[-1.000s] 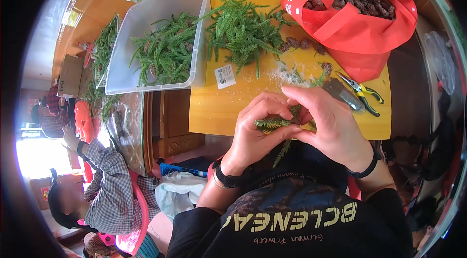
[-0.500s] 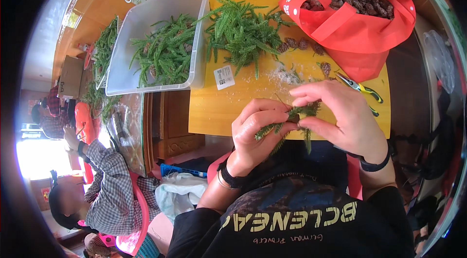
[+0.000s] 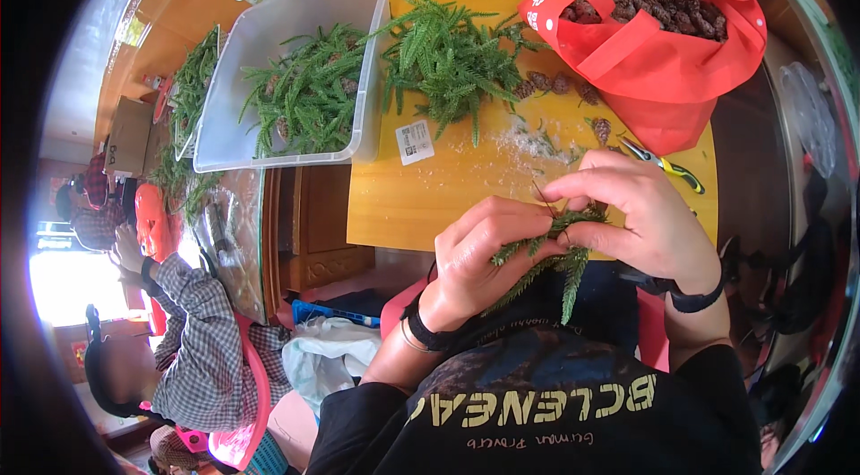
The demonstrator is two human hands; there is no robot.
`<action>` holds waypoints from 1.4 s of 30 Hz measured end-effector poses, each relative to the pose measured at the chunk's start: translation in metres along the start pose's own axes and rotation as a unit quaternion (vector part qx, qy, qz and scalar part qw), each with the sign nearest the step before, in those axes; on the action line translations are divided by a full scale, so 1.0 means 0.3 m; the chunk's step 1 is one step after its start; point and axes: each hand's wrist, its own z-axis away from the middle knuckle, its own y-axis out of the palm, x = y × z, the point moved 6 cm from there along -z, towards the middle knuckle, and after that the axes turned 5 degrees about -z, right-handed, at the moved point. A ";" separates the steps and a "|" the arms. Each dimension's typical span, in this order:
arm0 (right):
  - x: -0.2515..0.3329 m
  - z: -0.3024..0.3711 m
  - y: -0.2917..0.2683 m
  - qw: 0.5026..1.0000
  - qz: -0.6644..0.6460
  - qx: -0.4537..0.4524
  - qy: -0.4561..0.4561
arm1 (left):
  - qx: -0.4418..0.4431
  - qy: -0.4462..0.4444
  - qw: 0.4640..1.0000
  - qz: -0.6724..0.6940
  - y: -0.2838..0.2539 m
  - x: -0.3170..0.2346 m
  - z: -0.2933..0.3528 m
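Observation:
Just past the table's near edge, above my lap, both hands are closed on one green artificial pine sprig (image 3: 571,276). My left hand (image 3: 488,251) pinches it from the left, thumb and fingertips together. From the right, my right hand (image 3: 632,220) grips it with thumb and curled fingers. A thin dark wire stands up between the fingertips; which hand holds it I cannot tell. Part of the sprig is hidden behind my fingers. On the yellow table (image 3: 403,215) nearby lie loose pine cones (image 3: 602,128) and yellow-and-black pliers (image 3: 667,166).
A pile of green sprigs (image 3: 448,63) sits mid-table, beside a clear plastic bin (image 3: 215,130) of sprigs with cones. A red bag (image 3: 667,117) of pine cones stands at the right. A white label (image 3: 416,142) and white flakes lie nearby. Another person (image 3: 210,341) sits at left.
Both hands and the sprig have shifted slightly right and nearer to me. More of the sprig hangs below my fingers, and the thin wire now shows upright. My right hand covers more of the pliers.

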 end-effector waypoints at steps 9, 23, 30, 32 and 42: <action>-0.031 -0.008 0.003 0.978 -0.182 0.053 0.083 | 0.013 0.011 1.000 0.006 -0.002 -0.032 -0.015; -0.023 -0.011 0.005 0.991 -0.137 0.000 0.011 | 0.013 -0.026 0.998 0.050 0.012 -0.008 -0.019; 0.019 0.002 -0.013 0.995 -0.059 -0.059 -0.045 | -0.015 -0.048 0.997 0.060 0.016 -0.010 -0.023; 0.035 0.005 -0.007 0.993 -0.030 -0.091 -0.066 | -0.027 -0.048 0.997 0.053 0.021 -0.002 -0.014; 0.062 0.036 -0.011 0.973 0.082 -0.168 -0.137 | -0.026 -0.077 0.996 0.037 0.015 0.004 -0.012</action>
